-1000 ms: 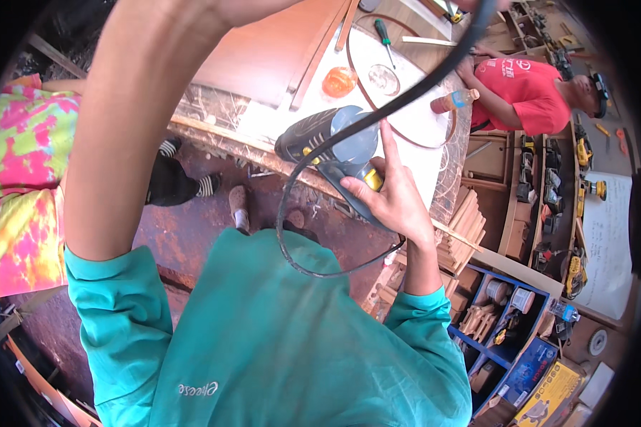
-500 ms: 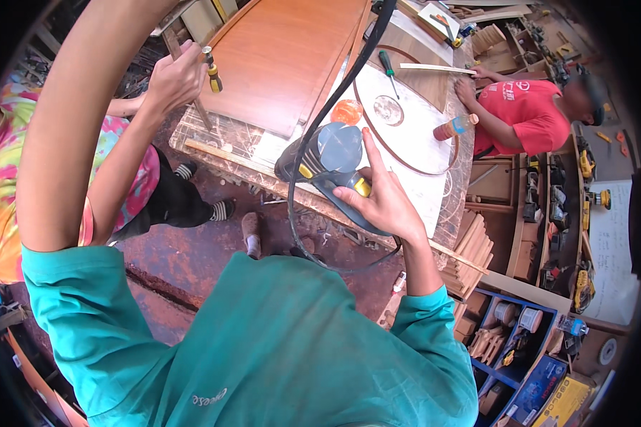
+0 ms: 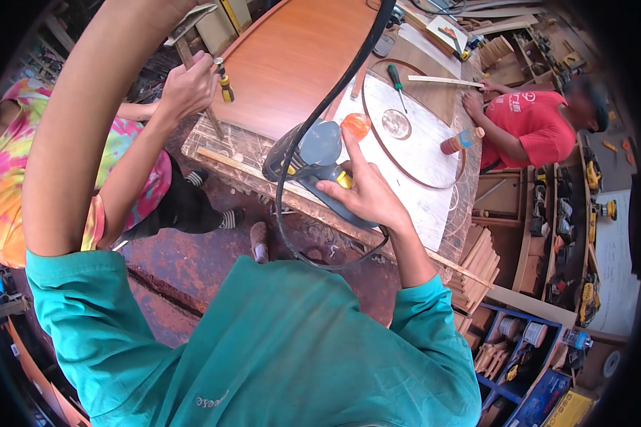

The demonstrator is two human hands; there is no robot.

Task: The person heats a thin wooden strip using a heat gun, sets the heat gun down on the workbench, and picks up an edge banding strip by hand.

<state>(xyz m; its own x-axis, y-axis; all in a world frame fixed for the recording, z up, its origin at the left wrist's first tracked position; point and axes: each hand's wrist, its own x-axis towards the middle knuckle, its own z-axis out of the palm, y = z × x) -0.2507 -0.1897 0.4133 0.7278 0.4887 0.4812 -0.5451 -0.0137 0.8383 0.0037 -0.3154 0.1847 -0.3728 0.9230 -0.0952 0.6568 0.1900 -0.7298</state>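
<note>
My right hand [image 3: 372, 191] grips a black and grey corded power tool [image 3: 320, 144] with yellow parts, over the near edge of the workbench. Its thumb lies on the tool's body and its index finger stretches forward; the other fingers are hidden. The tool's black cable [image 3: 335, 92] loops up and across the view. An orange round thing [image 3: 357, 125] lies just past my fingertip. My left arm [image 3: 85, 121] is raised, and its hand is beyond the upper edge.
A wooden panel [image 3: 292, 64], green-handled screwdriver [image 3: 395, 75], clear disc [image 3: 396, 124] and bottle [image 3: 461, 141] are on the workbench [image 3: 456, 238]. At left a person's hand [image 3: 186, 87] holds a wooden handle beside a yellow-black tool [image 3: 226, 87]. A person in red [image 3: 523, 128] works at right.
The power tool has moved left together with my right hand, and my index fingertip is now nearer the orange thing. The view has shifted slightly. My left arm stays raised.
</note>
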